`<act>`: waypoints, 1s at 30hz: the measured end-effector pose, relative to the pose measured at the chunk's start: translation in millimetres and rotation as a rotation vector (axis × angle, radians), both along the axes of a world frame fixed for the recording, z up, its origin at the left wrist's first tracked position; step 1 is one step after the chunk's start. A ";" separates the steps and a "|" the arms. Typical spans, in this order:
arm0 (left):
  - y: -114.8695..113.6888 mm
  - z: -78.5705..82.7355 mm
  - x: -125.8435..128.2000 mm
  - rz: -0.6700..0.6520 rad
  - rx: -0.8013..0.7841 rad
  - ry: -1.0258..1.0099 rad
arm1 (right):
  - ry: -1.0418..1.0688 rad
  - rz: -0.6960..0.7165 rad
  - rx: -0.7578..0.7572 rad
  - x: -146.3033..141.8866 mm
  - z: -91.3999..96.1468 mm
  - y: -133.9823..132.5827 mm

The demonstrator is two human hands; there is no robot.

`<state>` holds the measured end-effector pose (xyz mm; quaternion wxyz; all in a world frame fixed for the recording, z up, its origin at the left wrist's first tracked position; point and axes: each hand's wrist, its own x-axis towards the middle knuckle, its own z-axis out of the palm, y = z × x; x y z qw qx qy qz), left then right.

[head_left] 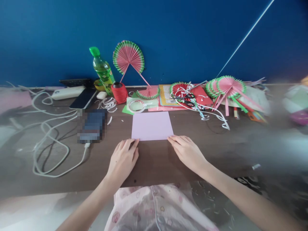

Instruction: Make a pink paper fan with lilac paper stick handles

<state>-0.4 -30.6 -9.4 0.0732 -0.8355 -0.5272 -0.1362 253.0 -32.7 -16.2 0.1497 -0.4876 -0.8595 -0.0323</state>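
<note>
Left hand (pixel 123 156), right hand (pixel 187 150), both touching near corners of the paper (pixel 152 126) (lilac, flat on the tabletop (pixel 154 170)); pinching grip or not, I can't tell!

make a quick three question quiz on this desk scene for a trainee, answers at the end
1. Which thing do the left hand and right hand both touch? a) scissors b) lilac paper c) white cable
2. True or false: the green-capped bottle stands left of the red spool.
3. Fill in: the upright pleated fan before the blue wall is pink with a ____ outer edge.
Key: 1 b; 2 true; 3 green.
</note>
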 end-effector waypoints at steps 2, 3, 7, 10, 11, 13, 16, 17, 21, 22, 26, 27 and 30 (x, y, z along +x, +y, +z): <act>2.2 -2.6 -6.7 -0.038 0.017 -0.019 | 0.024 -0.009 -0.003 2.0 -2.6 4.1; 3.9 -3.7 -9.6 -0.058 0.022 -0.027 | 0.031 -0.015 -0.006 2.6 -3.0 7.3; 15.5 -2.6 -16.5 -0.100 0.000 -0.023 | 0.026 0.058 -0.003 5.7 -0.7 22.8; 26.4 3.5 -16.6 -0.106 -0.040 0.017 | -0.008 0.145 0.038 8.6 2.1 30.9; 29.6 5.5 -15.9 -0.106 -0.049 0.029 | -0.022 0.159 0.051 9.0 3.0 32.3; 35.0 8.6 -14.2 -0.101 -0.067 0.043 | -0.038 0.158 0.058 8.7 4.9 33.6; 40.8 11.8 -11.6 -0.054 -0.121 0.024 | -0.005 0.099 -0.006 6.1 7.8 35.3; 42.6 12.8 -10.9 -0.031 -0.154 -0.003 | 0.029 0.071 -0.052 5.2 8.7 36.7; 50.4 16.7 -9.5 0.025 -0.328 -0.184 | 0.220 -0.005 -0.288 4.4 11.3 47.4; 52.4 17.1 -9.4 0.032 -0.356 -0.220 | 0.253 -0.012 -0.331 4.8 11.5 50.5; 58.3 15.4 -9.4 0.025 -0.365 -0.250 | 0.294 -0.015 -0.404 6.9 10.7 59.2; 59.0 14.4 -9.6 0.022 -0.357 -0.240 | 0.294 -0.011 -0.407 7.5 10.0 60.1; 59.3 11.0 -10.1 0.021 -0.336 -0.203 | 0.320 0.001 -0.408 9.3 7.6 60.4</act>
